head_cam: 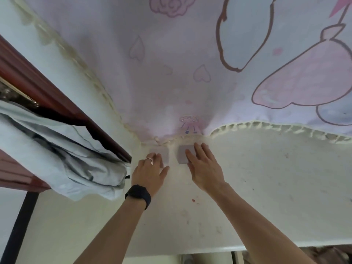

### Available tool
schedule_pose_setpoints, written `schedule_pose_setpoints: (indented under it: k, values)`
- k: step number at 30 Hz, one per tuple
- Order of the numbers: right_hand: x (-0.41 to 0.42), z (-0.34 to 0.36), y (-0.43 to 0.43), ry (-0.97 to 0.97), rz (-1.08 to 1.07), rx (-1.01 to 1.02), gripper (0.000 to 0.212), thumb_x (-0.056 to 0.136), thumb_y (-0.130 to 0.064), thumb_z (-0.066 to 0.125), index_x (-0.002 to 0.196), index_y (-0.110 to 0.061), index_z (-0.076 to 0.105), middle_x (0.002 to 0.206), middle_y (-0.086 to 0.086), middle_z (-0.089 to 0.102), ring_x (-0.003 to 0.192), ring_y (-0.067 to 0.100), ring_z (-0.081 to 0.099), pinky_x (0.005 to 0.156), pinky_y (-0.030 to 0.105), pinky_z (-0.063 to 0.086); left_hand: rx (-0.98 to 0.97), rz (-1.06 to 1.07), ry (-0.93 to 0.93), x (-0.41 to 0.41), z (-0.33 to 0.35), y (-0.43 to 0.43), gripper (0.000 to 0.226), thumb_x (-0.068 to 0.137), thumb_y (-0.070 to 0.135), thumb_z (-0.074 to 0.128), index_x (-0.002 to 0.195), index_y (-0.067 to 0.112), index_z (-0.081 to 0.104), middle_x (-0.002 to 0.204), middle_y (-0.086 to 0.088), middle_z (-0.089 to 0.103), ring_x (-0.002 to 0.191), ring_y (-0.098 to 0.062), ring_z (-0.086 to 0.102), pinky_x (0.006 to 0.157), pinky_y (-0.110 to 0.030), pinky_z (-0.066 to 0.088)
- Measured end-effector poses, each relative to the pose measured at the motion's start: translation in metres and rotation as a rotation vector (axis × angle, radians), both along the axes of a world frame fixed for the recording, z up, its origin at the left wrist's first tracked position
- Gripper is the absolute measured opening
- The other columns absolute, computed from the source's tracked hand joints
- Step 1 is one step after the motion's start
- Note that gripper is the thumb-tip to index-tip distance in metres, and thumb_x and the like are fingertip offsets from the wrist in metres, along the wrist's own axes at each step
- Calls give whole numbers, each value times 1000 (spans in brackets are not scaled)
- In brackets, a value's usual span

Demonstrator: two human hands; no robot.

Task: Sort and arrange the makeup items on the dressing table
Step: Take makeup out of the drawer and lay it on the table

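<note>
Grip on both sides is spread flat: left hand (150, 171) presses the left square (165, 151), right hand (203, 168) the right square (183, 154), at frame centre on the white table (266, 187). These 2 look thin, light, probably stiff; pinch their edges.

L grip (149, 169), R grip (204, 168) — both flat, arms fwd

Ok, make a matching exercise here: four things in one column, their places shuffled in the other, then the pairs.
1 watch
2 blue cloth
3 right pad
4 curtain

A partly under the right hand
B at the table's back edge
C on the wrist by the left hand
D draped left of the table

Pairs: 1-C, 2-D, 3-A, 4-B
</note>
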State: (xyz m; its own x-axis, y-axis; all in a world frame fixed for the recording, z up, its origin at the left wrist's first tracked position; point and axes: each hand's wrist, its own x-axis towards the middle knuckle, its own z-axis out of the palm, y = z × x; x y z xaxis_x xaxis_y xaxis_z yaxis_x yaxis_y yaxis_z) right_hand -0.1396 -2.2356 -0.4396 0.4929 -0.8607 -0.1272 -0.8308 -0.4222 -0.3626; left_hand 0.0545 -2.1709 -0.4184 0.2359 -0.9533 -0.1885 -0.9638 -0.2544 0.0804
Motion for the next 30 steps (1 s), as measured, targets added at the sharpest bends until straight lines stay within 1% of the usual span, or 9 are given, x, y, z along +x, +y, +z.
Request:
schedule_pose_setpoints:
  k: [3,7,12,16,19,22,24,27,30]
  values:
    - [11,-6,1,-52,-26,32,49,109,-30,36,157,-25,29,169,7,6,155,30,-5,124,44,20,-75,77,62,-4,-1,2,33,96,47,52,117,22,56,135,1,46,103,-28,57,79,-36,52]
    - [22,-12,-1,-65,3,20,50,109,-24,36,158,-24,25,169,7,2,155,31,-9,125,47,11,-170,93,131,2,-3,3,28,90,36,65,107,14,62,124,-5,51,89,-29,63,78,-36,49]
    - [24,-21,5,-92,-17,1,57,105,-15,41,158,-25,22,169,5,-2,155,30,-13,124,49,5,-173,144,162,7,-3,2,23,87,37,68,98,17,62,121,-1,49,83,-25,61,72,-30,44]
    - [23,-23,4,-97,-8,5,60,103,-10,42,158,-24,21,169,6,-3,154,30,-14,124,50,5,-181,164,148,6,-10,4,29,89,39,66,107,17,61,131,-3,46,92,-30,60,73,-35,49]
    - [22,-22,4,-83,17,17,62,102,-8,42,158,-23,19,169,6,-5,154,31,-16,123,51,3,-181,147,98,8,-16,6,41,93,41,63,124,13,59,136,-8,47,101,-34,61,83,-41,52]
    - [18,-17,3,-60,37,44,63,103,-9,42,159,-24,17,169,6,-8,154,30,-17,125,54,5,-216,133,124,6,-17,7,44,94,37,64,127,9,58,136,-12,49,106,-36,60,89,-43,50]
    - [15,-11,5,-71,42,51,61,106,-16,42,160,-27,15,169,4,-11,154,27,-18,124,58,6,-206,132,170,5,-15,9,45,94,34,64,130,8,56,141,-13,46,115,-37,56,96,-44,47]
    - [-5,-2,30,-239,-13,85,63,106,-21,42,161,-30,12,169,1,-7,155,21,-13,122,58,5,-178,143,146,-2,-13,21,50,92,33,65,136,13,50,151,-13,38,135,-36,41,111,-47,36]
    - [-50,-1,87,-438,-154,76,63,103,-17,46,160,-27,22,169,1,7,156,20,0,124,49,13,-224,114,109,-35,-7,45,47,88,24,68,133,17,57,150,-11,43,137,-37,37,112,-53,34]
